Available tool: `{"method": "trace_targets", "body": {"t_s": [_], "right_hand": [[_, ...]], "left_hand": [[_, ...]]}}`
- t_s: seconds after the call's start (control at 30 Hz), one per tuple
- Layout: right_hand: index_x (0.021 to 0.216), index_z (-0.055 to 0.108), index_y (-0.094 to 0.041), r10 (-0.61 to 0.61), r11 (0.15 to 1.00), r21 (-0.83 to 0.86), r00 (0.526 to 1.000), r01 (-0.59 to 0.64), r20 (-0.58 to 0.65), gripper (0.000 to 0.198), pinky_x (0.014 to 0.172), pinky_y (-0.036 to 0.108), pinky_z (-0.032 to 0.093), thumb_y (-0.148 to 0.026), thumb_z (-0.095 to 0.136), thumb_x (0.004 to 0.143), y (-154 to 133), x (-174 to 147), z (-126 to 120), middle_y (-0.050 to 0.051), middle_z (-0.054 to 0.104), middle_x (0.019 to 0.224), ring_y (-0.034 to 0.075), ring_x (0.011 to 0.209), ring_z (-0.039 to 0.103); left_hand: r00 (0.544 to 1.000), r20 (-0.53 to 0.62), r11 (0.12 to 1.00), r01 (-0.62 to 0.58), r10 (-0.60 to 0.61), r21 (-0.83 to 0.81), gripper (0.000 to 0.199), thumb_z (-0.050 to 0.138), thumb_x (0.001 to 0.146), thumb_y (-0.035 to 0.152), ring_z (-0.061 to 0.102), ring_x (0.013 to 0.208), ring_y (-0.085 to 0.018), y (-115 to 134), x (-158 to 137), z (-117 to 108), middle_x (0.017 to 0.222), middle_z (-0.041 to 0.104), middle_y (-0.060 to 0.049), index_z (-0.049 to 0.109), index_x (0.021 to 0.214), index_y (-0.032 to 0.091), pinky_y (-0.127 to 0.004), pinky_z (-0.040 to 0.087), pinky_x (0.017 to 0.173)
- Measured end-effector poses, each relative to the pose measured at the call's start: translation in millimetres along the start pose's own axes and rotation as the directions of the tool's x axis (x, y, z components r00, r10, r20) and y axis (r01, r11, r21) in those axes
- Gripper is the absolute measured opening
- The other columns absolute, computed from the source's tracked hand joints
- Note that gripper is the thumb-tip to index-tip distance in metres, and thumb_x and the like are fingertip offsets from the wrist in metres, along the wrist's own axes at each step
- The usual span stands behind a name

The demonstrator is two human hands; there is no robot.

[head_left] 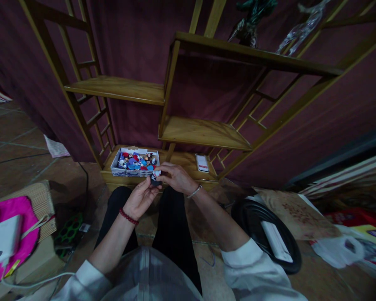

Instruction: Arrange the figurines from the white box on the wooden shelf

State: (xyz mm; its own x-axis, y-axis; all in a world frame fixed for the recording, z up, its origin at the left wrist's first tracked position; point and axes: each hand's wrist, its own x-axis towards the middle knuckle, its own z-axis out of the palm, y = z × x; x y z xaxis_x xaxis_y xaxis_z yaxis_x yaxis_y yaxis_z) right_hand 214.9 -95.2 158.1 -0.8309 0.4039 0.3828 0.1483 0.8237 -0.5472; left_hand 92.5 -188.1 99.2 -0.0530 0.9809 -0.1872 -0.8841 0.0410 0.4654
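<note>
Between both hands is a small figurine [156,177], white and dark on top with a dark base. My left hand [142,196], with a red bead bracelet above it, pinches the base from the left. From the right, my right hand [177,177] closes its fingertips on the figurine's upper part; a silver bangle circles that wrist. Just beyond the hands stands an open white cardboard box [134,172] filled with several small colourful figurines [137,161]. It rests on the lowest board of a wooden shelf unit. Fingers hide part of the held figurine.
Wooden shelves [119,88] rise ahead, with a middle shelf [203,133] above the hands. A white card [202,163] lies on the lowest board. To the right is a black oval tray [247,221]; to the left, a white power bank [4,240] on pink cloth [28,213].
</note>
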Motion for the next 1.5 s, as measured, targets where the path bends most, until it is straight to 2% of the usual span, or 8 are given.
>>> {"method": "trace_targets", "body": {"t_s": [0.23,0.43,0.63,0.87,1.03,1.23,1.5], "right_hand": [[0.098,0.059,-0.018,-0.001,1.0,-0.011,0.999,0.001,0.037,0.022,0.071,0.024,0.041,-0.028,0.054,0.079,-2.2,0.0,-4.5,0.003,0.057,0.085,0.012,0.079,0.052],[0.099,0.06,-0.018,0.005,1.0,0.003,1.0,-0.005,-0.005,0.023,0.073,0.024,0.041,-0.028,0.054,0.079,0.8,-0.6,-1.0,0.003,0.059,0.086,0.013,0.08,0.053],[0.105,0.057,-0.022,0.06,0.997,0.044,0.997,-0.057,-0.057,0.027,0.072,0.024,0.042,-0.03,0.053,0.079,1.8,-1.6,1.5,0.002,0.059,0.089,0.012,0.079,0.054],[0.097,0.061,-0.02,0.088,0.991,0.114,0.99,-0.076,-0.109,0.024,0.071,0.025,0.042,-0.032,0.055,0.078,2.8,-2.9,5.2,0.003,0.059,0.088,0.012,0.079,0.054],[0.091,0.062,-0.019,0.147,0.984,0.124,0.98,-0.131,-0.132,0.022,0.066,0.023,0.042,-0.034,0.057,0.076,0.5,-3.1,4.5,0.001,0.058,0.079,0.011,0.072,0.054],[0.09,0.062,-0.019,0.155,0.984,0.114,0.975,-0.137,-0.161,0.021,0.066,0.022,0.041,-0.034,0.057,0.076,0.7,-5.0,3.4,0.001,0.058,0.08,0.011,0.072,0.054],[0.099,0.06,-0.02,0.198,0.974,0.146,0.966,-0.174,-0.168,0.026,0.07,0.024,0.043,-0.032,0.057,0.076,1.0,-8.5,-0.3,0.002,0.059,0.086,0.012,0.076,0.054]], "left_hand": [[0.999,0.001,0.999,0.034,-0.034,-0.016,0.015,0.051,0.08,0.021,0.057,0.07,-0.013,-0.3,-1.6,3.9,0.08,0.061,-0.007,0.061,0.084,0.009,-0.022,0.048,0.062],[0.998,-0.015,0.997,0.055,-0.056,-0.045,0.014,0.051,0.08,0.02,0.058,0.07,-0.012,1.4,0.0,4.4,0.081,0.06,-0.006,0.06,0.085,0.011,-0.02,0.047,0.058],[0.999,-0.013,0.998,0.044,-0.044,-0.037,0.013,0.052,0.08,0.02,0.058,0.072,-0.013,3.5,2.1,4.4,0.081,0.06,-0.007,0.06,0.084,0.011,-0.02,0.047,0.06],[0.999,-0.009,0.998,0.044,-0.045,-0.046,0.013,0.053,0.079,0.02,0.058,0.071,-0.013,3.1,4.4,4.1,0.079,0.06,-0.006,0.061,0.084,0.011,-0.021,0.048,0.061],[0.999,-0.011,0.999,0.036,-0.036,-0.03,0.014,0.055,0.078,0.021,0.058,0.069,-0.012,2.5,5.2,4.3,0.077,0.06,-0.005,0.061,0.086,0.011,-0.021,0.048,0.062],[1.0,0.013,1.0,0.004,-0.004,0.002,0.014,0.058,0.076,0.023,0.058,0.07,-0.012,0.3,7.3,5.7,0.077,0.06,-0.006,0.061,0.083,0.011,-0.021,0.047,0.062],[1.0,0.013,1.0,0.026,-0.025,-0.014,0.013,0.056,0.077,0.021,0.059,0.072,-0.013,-1.2,11.2,10.7,0.079,0.061,-0.006,0.061,0.084,0.011,-0.021,0.047,0.062]]}}
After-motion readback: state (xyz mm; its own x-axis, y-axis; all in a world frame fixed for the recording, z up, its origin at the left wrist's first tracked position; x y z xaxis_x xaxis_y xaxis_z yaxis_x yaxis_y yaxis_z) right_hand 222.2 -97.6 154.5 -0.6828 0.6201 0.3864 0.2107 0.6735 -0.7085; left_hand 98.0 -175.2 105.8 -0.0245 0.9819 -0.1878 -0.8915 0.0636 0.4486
